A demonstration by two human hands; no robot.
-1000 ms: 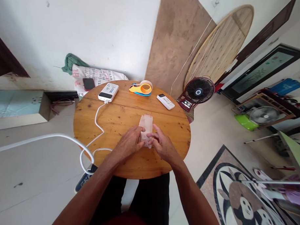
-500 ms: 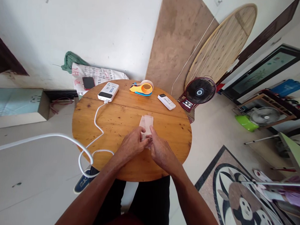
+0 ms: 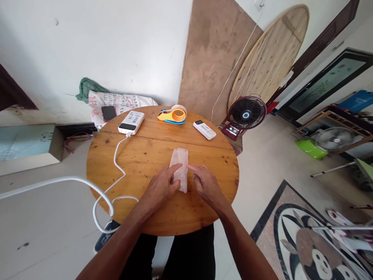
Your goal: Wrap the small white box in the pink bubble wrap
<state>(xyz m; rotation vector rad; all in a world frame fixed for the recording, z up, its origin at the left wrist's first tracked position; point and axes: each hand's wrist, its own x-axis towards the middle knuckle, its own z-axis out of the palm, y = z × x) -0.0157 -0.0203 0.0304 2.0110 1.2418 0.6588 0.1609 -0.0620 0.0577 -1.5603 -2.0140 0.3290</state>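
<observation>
A pale, thin folded sheet [image 3: 182,157] lies flat on the round wooden table [image 3: 150,157]; it looks like tissue or thin plastic, I cannot tell which. My left hand [image 3: 162,183] comes from its left, index finger stretched over the sheet and thumb at its left part. On the other side, my right hand [image 3: 208,186] points its index finger at the sheet's right edge, thumb held apart. Neither hand grips anything. Beyond the hands are a yellow and blue tape dispenser [image 3: 167,116], a white power bank [image 3: 132,122] and a smaller white device [image 3: 204,130].
A white cable [image 3: 116,156] runs from the power bank across the table's left side and off its edge. A dark phone [image 3: 109,113] rests on a printed sack [image 3: 127,101] behind the table. A fan [image 3: 246,113] stands at the back right.
My fingers have let go of the sheet's near end and spread apart, index fingers now stretched out. More of the sheet shows. The view has shifted slightly.
</observation>
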